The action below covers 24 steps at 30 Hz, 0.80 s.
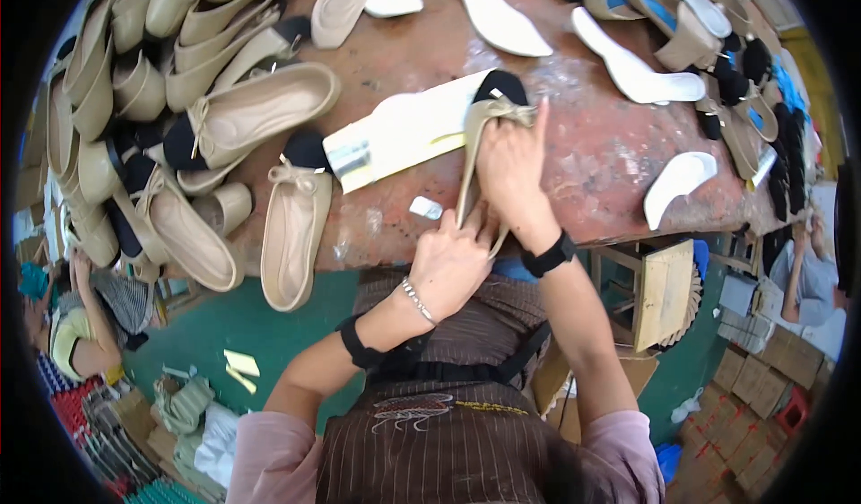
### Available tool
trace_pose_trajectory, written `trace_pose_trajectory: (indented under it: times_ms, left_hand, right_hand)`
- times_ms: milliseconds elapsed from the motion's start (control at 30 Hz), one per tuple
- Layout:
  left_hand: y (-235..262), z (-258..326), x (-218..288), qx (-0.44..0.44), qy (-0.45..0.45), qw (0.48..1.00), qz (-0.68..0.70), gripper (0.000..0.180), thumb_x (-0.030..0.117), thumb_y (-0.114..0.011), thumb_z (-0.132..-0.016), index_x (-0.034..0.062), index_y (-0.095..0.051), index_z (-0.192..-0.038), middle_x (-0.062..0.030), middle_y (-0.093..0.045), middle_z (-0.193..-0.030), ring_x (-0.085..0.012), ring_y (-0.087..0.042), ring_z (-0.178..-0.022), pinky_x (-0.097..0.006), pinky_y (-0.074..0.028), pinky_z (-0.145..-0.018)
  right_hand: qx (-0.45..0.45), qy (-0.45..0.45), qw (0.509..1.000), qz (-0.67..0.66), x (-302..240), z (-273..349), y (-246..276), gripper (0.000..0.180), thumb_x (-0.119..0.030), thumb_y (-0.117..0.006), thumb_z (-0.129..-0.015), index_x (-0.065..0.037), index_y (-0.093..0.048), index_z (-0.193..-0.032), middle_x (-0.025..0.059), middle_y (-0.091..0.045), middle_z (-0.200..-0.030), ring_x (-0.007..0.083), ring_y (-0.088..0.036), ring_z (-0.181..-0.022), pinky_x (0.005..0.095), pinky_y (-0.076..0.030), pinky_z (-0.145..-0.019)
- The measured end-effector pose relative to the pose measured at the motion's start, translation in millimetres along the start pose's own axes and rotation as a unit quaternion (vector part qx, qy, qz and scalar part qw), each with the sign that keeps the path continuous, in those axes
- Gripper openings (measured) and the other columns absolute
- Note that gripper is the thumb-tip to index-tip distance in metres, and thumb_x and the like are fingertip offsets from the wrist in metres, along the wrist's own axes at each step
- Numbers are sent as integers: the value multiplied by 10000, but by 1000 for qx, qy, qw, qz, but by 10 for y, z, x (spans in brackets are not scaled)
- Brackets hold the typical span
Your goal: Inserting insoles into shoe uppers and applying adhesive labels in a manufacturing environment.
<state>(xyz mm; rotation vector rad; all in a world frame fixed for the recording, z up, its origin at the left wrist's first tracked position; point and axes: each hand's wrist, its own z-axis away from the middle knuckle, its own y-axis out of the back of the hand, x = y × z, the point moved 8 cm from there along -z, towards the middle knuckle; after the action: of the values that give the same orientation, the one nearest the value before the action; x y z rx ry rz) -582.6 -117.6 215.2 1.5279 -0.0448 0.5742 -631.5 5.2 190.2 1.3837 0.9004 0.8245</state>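
A beige ballet flat (497, 88) with a black toe cap and a small bow points away from me near the table's front edge. My right hand (514, 161) reaches into its opening, fingers toward the toe and partly hidden by the upper. At the heel end, my left hand (451, 265) grips the shoe with bent fingers. Beneath the toe, a pale yellow and white sheet (408, 134) lies on the table. A small white piece (426, 207) rests just beyond my left hand. Another matching flat (294, 235) lies to the left, its heel past the table edge.
Many beige flats (260, 114) are heaped at the left of the worn reddish table (592, 159). White insoles (632, 69) lie at the back and right, with more shoes (682, 33) at the far right. A wooden stool (664, 293) stands below. Other people (803, 271) sit at both sides.
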Motion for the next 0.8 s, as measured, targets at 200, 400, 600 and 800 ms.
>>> trace_pose_trajectory:
  times_ms: [200, 400, 600, 800]
  left_hand:
    - [568, 242, -522, -3, -50, 957, 287, 354, 285, -813, -781, 13, -751, -999, -167, -683, -1223, -278, -672, -1045, -371, -548, -835]
    - [1689, 1142, -1224, 130, 20, 865, 483, 441, 348, -906, -679, -21, -752, -866, -186, -659, -1122, -340, -631, -1036, -456, -474, -907]
    - [1678, 1582, -1312, 279, 150, 948, 30, 290, 113, -840, -679, -27, -671, -870, -140, -641, -967, -346, -623, -842, -375, -499, -753]
    - [1054, 1702, -1267, 114, 163, 979, -37, 300, 185, -857, -672, 10, -667, -825, -108, -609, -880, -379, -586, -947, -484, -480, -882]
  right_hand:
    - [42, -13, 865, -499, 672, 752, 900, 400, 34, -549, -859, -83, -730, -1196, 187, -717, -1170, 315, -643, -1197, 518, -336, -1153]
    - [207, -409, 884, -90, 2930, 1610, 339, 411, -329, -641, -954, -31, -661, -1236, 230, -657, -1166, 395, -610, -1120, 448, -466, -981]
    - [46, -409, 897, 163, 2937, 1389, 178, 776, -730, -559, -858, -18, -722, -1123, 243, -690, -1073, 413, -673, -969, 506, -538, -817]
    - [98, -400, 911, 13, 3319, 1507, 119, 647, -289, -680, -892, -98, -477, -1475, 285, -659, -1158, 412, -647, -1065, 486, -519, -896]
